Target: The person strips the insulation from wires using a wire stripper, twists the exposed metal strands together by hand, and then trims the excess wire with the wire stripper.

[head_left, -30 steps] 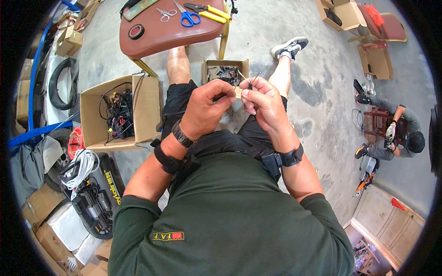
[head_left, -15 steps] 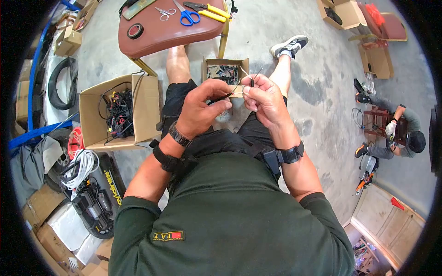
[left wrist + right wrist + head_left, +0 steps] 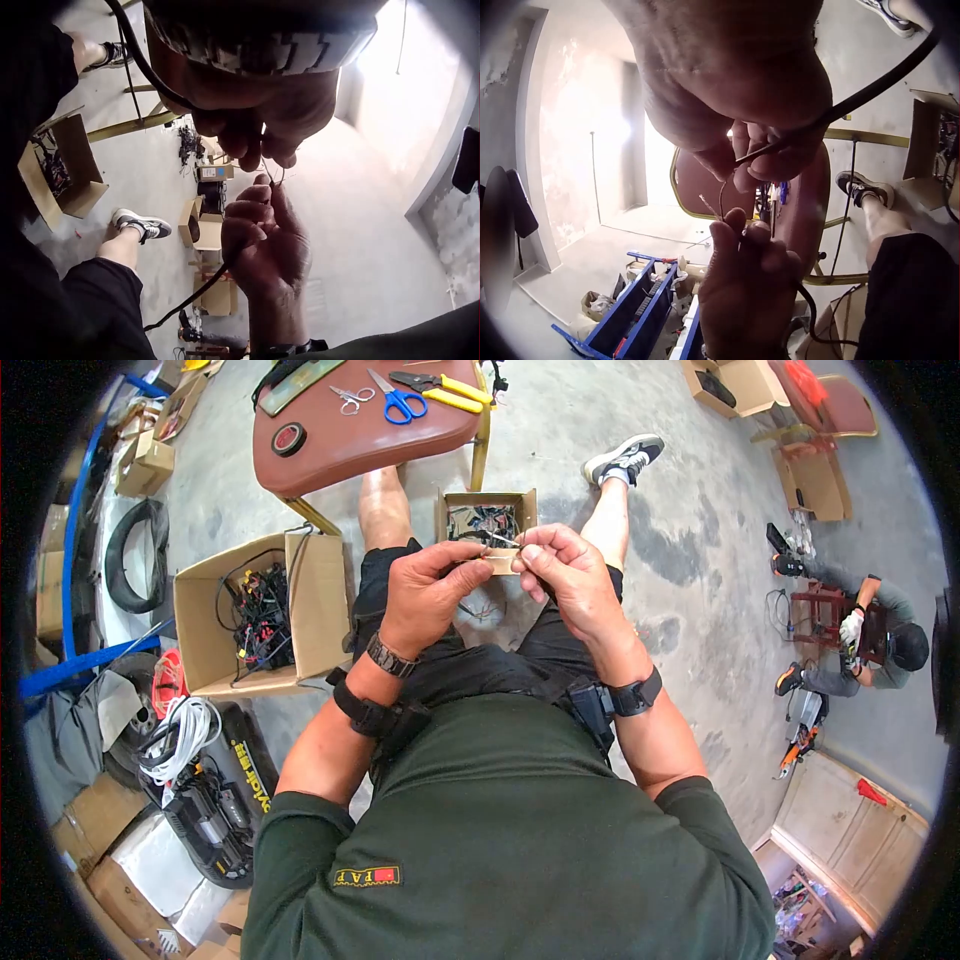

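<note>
Head view: left hand (image 3: 425,598), right hand (image 3: 566,576) pinch wire (image 3: 502,541); patch (image 3: 365,877) illegible.

Before the hands (image 3: 430,600) lies a small box (image 3: 488,496) between the legs (image 3: 383,510), a bigger box (image 3: 318,600) left.

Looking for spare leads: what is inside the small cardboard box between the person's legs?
The small open cardboard box holds tangled dark wires; the left hand and right hand hide part of its front.

My fingertips (image 3: 524,561) hid where the thin wire strands (image 3: 721,198) met; the black cable (image 3: 870,94) ran off the right wrist view's top corner, far end unseen.
</note>
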Demonstrator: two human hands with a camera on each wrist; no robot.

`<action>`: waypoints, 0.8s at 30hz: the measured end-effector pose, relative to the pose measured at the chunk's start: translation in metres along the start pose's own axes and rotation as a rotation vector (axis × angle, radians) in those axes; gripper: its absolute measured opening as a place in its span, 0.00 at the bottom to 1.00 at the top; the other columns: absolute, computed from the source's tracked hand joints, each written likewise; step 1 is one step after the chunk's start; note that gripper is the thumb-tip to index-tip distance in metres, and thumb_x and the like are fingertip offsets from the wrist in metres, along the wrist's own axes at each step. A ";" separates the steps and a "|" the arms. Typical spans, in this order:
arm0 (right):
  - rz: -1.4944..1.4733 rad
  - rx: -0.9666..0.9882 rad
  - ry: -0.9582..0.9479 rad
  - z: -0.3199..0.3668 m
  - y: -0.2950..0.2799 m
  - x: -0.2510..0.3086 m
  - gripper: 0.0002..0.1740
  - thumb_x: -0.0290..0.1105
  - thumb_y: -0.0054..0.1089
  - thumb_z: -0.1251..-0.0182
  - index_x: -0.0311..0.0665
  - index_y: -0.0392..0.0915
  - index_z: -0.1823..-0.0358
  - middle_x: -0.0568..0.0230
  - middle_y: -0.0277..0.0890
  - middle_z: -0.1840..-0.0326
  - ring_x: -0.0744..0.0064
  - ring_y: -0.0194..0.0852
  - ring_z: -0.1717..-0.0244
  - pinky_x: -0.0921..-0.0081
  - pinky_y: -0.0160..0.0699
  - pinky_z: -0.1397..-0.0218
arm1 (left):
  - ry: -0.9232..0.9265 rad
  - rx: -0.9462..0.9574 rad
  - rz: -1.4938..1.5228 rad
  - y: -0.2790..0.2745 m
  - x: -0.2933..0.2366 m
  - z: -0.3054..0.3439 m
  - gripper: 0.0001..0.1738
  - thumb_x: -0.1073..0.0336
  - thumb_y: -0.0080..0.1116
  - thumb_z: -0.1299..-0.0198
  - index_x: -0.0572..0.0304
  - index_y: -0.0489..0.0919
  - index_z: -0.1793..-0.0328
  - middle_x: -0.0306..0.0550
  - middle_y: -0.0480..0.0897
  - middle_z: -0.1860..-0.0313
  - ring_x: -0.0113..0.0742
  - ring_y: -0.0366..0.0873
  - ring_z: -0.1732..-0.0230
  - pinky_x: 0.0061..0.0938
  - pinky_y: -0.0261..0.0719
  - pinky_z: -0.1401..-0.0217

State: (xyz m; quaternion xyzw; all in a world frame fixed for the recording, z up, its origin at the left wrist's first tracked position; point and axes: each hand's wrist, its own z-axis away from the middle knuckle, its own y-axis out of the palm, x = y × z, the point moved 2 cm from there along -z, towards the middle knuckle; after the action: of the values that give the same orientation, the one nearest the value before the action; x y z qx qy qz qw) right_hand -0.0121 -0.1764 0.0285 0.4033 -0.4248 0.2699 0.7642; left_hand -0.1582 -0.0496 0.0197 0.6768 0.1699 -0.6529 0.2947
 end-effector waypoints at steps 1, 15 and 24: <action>-0.001 -0.001 0.007 -0.001 0.001 -0.001 0.11 0.28 0.57 0.29 0.34 0.75 0.48 0.66 0.80 0.64 0.83 0.75 0.70 0.87 0.72 0.72 | 0.001 -0.022 -0.008 -0.001 0.001 0.000 0.11 0.71 0.67 0.40 0.67 0.84 0.53 0.36 0.84 0.68 0.17 0.75 0.70 0.15 0.75 0.67; 0.060 0.024 0.017 -0.005 0.017 -0.013 0.13 0.25 0.55 0.30 0.36 0.72 0.45 0.66 0.78 0.65 0.79 0.77 0.68 0.79 0.83 0.67 | -0.056 0.004 -0.018 -0.001 -0.005 -0.001 0.16 0.75 0.63 0.39 0.67 0.81 0.44 0.40 0.84 0.70 0.21 0.77 0.73 0.16 0.75 0.71; 0.087 0.088 -0.016 -0.009 0.014 -0.016 0.14 0.23 0.55 0.31 0.39 0.75 0.45 0.70 0.75 0.65 0.81 0.76 0.66 0.80 0.83 0.66 | -0.138 0.015 -0.069 -0.006 -0.009 -0.001 0.16 0.73 0.62 0.39 0.68 0.80 0.44 0.40 0.82 0.71 0.21 0.74 0.75 0.16 0.72 0.73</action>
State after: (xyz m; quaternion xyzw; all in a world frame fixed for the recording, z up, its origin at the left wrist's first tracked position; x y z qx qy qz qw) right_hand -0.0267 -0.1623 0.0177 0.4197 -0.4359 0.3182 0.7298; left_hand -0.1621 -0.0429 0.0271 0.6260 0.1675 -0.7091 0.2778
